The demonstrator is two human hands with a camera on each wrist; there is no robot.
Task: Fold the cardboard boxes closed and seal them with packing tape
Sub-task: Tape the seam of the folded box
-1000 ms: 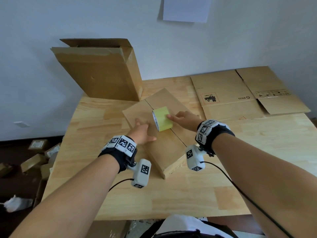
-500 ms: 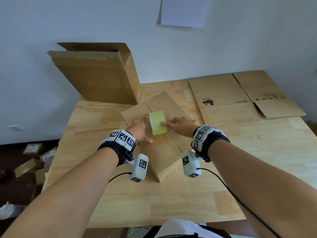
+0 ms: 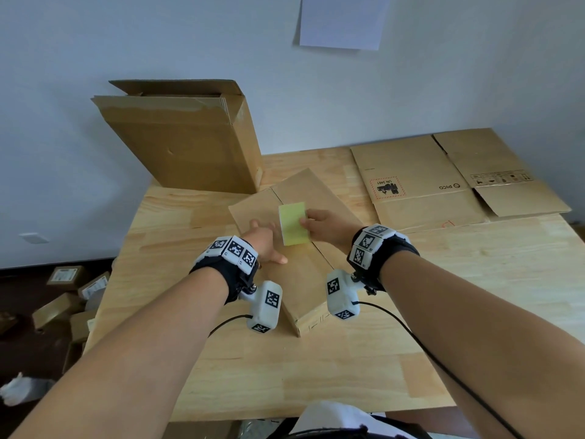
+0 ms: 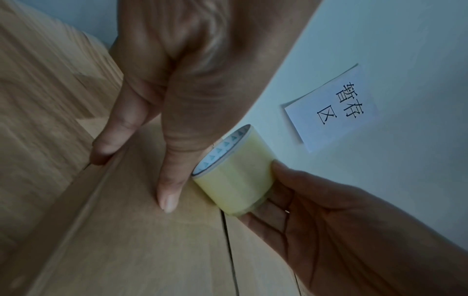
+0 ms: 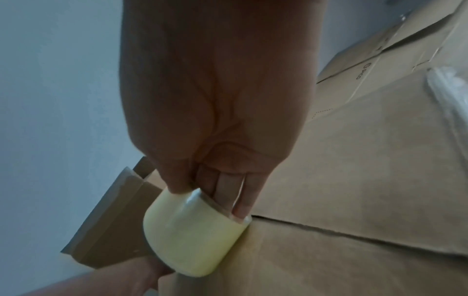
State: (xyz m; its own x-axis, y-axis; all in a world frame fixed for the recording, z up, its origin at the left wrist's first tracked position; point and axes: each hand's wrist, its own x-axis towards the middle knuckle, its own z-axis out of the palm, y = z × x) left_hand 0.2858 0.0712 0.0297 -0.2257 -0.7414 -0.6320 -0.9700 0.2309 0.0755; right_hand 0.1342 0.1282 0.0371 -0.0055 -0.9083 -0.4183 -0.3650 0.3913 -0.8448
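Wooden table [image 3: 474,312]: pale plank top, bearing all the cardboard below.

Tall open carton [image 3: 180,144]: stands at the far left corner, leaning against the white wall [image 3: 95,42], top flaps up; contents not visible from here.

Flattened cartons [image 3: 443,182]: lie unfolded on the far right of the table, printed symbols facing up; they hold nothing.

Flat cardboard box [image 3: 304,264]: lies at the middle of the table, set diagonally, its two top flaps folded shut and meeting in a centre seam [image 4: 229,240]; interior hidden.

Paper notice [image 3: 343,20]: stuck on the wall above, printed characters legible in the left wrist view.

Small boxes [image 3: 63,275]: scattered on the dark floor to the left; closed as far as can be told.

Left hand [image 3: 262,242]: fingers extended, pressing flat on the box's left flap, thumb tip just beside the tape.

Right hand [image 3: 326,224]: grasps the tape roll, fingers tucked inside its core and thumb over the outer face.

Roll of yellowish packing tape [image 3: 292,223]: held on edge, touching the box top at the seam, between the two hands.
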